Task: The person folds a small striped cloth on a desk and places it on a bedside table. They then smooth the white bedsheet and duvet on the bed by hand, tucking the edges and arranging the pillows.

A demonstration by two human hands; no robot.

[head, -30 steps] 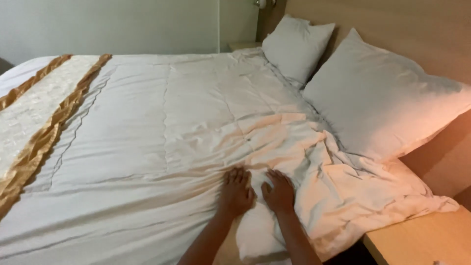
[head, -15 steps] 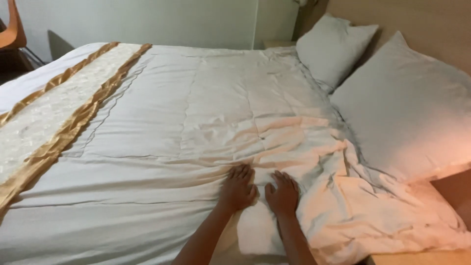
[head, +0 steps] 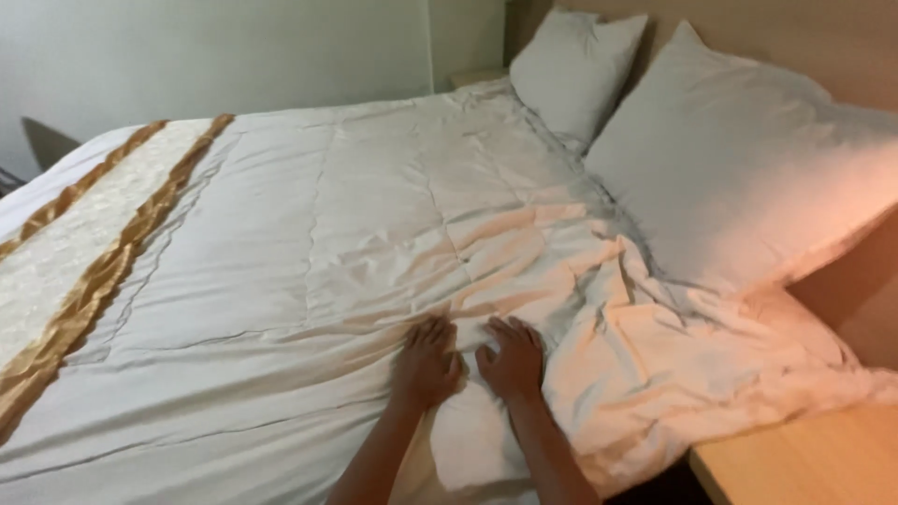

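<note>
Both of my hands rest palm-down on a white duvet [head: 355, 234] near the bed's near edge. My left hand [head: 427, 362] lies flat with fingers spread on the fabric. My right hand [head: 512, 357] presses beside it, fingers slightly curled, a narrow gap between the two. To the right of my hands the duvet is crumpled and bunched [head: 655, 365], with a corner hanging off the bed's side. The part to the left lies smooth.
Two white pillows [head: 748, 159] [head: 571, 65] lean against a wooden headboard at right. A cream runner with gold borders [head: 75, 252] crosses the foot of the bed at left. A wooden bedside surface [head: 804, 463] sits at bottom right. A pale wall stands behind.
My hands stay in about the same spot on the duvet. The view has shifted, so the pillows and the crumpled part sit differently in frame.
</note>
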